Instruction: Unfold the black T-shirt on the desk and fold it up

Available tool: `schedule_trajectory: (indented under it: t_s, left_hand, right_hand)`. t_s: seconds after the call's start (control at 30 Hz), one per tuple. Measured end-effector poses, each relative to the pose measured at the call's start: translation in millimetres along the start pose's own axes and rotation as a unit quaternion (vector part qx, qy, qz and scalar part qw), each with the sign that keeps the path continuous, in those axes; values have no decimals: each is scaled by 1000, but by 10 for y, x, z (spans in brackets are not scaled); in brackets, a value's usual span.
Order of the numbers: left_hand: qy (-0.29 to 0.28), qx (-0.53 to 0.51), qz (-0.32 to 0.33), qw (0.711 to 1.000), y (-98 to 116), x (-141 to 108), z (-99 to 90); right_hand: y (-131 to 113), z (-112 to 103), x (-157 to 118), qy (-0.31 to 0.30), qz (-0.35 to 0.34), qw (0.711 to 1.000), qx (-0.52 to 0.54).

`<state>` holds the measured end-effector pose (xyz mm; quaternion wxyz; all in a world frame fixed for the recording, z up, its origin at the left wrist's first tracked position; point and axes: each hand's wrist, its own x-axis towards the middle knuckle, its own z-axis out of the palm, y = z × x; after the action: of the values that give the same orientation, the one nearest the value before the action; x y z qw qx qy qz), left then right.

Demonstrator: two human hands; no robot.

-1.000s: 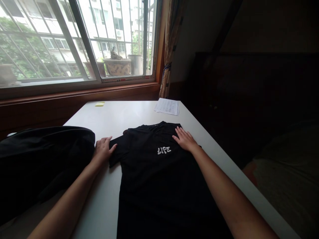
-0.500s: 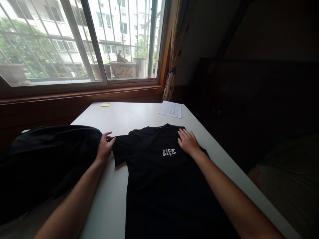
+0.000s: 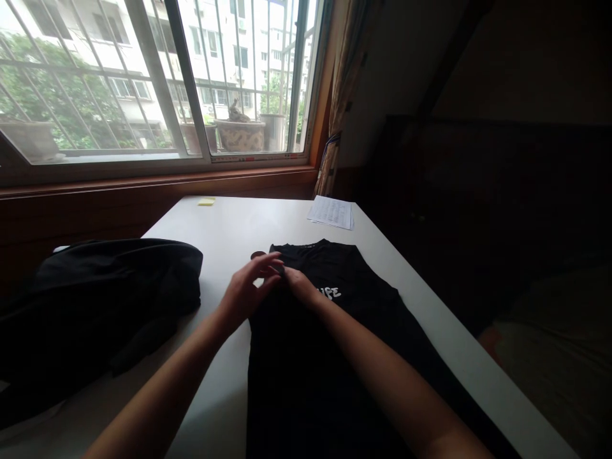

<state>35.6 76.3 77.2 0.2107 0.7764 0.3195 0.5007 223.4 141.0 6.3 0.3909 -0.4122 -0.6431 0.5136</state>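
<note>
A black T-shirt (image 3: 329, 357) lies spread on the white table, collar toward the window, with white lettering on its chest. My left hand (image 3: 248, 287) is at its left shoulder, thumb and fingers pinching dark cloth where the sleeve is folded inward. Meeting it there is my right hand (image 3: 300, 288), closed on the same cloth and covering part of the lettering; its fingertips are mostly hidden. Just behind my left hand shows a brown round object (image 3: 258, 255), partly covered.
A heap of black cloth (image 3: 119, 287) lies on the table's left side. Papers (image 3: 331, 212) and a yellow sticky note (image 3: 206, 201) rest near the far edge of the white table (image 3: 224, 223). Beyond are a barred window (image 3: 239, 76) and a curtain (image 3: 329, 153).
My left hand has moved right, bringing the left sleeve inward over the shirt. My right hand has left the right shoulder and come across to meet it.
</note>
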Motion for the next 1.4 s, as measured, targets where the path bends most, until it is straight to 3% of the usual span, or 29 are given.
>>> schedule_trajectory:
  t_s: [0.1,0.2,0.27,0.37,0.47,0.6,0.87,1.17,1.4]
  left_hand:
    - [-142,26,117,983,255,-39,135]
    - [-154,57,160,973,342,-84,89]
    - [-105,57,125,985,277,-127,-17]
    - [-55,31,14,998,53,-265,-191]
    - [-98,46,-78,991,-187,-480,-286]
    - [-137,64,-141,978,-383,-691,-241]
    - [-161,107,-123,974,-413,-782,-114]
    - [-151,199,-98,963,-382,-835,-43]
    - [-174,246,-108,947,-334,-802,-41]
  right_hand:
    - [-2,-120,30,53,96,989,102]
    - [-15,-192,10,48,131,977,161]
    - [-14,-181,-7,42,120,979,161]
    - [19,-128,-11,47,89,986,134]
    - [68,-107,10,78,87,988,100]
    - [99,-147,55,83,101,991,36]
    - [105,-280,222,28,119,992,-28]
    - [66,-605,539,-5,90,984,-155]
    - [140,-481,802,25,47,980,-191]
